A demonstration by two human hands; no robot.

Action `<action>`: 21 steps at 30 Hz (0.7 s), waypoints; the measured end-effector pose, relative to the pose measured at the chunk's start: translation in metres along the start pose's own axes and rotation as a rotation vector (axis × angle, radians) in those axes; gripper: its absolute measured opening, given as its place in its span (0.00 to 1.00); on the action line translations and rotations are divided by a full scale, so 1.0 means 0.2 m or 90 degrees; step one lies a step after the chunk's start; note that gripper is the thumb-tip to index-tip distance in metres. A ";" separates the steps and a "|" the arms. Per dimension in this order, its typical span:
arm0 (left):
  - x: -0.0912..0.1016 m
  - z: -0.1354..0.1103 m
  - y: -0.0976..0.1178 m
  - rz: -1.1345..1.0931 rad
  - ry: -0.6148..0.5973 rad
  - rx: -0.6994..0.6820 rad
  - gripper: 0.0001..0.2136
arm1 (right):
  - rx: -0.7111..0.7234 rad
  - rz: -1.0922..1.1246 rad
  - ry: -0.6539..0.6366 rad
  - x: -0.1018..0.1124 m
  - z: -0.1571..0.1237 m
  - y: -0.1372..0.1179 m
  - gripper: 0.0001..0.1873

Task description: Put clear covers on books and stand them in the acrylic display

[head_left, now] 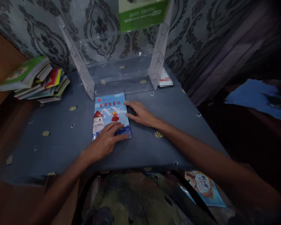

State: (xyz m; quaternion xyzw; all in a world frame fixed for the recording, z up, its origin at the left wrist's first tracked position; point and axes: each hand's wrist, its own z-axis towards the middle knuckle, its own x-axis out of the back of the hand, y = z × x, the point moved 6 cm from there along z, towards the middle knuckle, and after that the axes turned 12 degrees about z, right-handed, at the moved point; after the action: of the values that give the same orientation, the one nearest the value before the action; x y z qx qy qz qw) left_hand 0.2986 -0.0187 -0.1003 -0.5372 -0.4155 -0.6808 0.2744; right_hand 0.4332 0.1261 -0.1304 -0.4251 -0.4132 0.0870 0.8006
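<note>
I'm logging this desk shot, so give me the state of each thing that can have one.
Blue picture book: closed, flat on the table, cover up.
Left hand: open, palm flat on the book's lower part.
Right hand: open, fingers at the book's right edge.
Clear acrylic stand: upright, open front facing the person.
Pile of books: closed, stacked unevenly, far left.
Orange-covered book, lower right: closed, cover up, partly hidden.
</note>
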 end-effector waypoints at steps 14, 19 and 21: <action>-0.07 -0.12 0.15 0.300 0.058 0.069 0.27 | 0.113 -0.183 0.001 -0.04 -0.04 -0.12 0.24; -0.02 -0.27 0.08 0.301 0.099 0.130 0.27 | 0.208 -0.141 -0.044 -0.16 -0.09 -0.33 0.18; 0.01 -0.34 0.04 0.309 0.126 0.177 0.26 | 0.217 -0.113 -0.095 -0.26 -0.12 -0.44 0.21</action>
State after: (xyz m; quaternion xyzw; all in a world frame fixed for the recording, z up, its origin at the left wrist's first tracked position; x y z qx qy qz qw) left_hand 0.2705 -0.0804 -0.1015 -0.5089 -0.3355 -0.5810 0.5394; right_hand 0.3998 0.0315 -0.1024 -0.2377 -0.4864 0.1161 0.8327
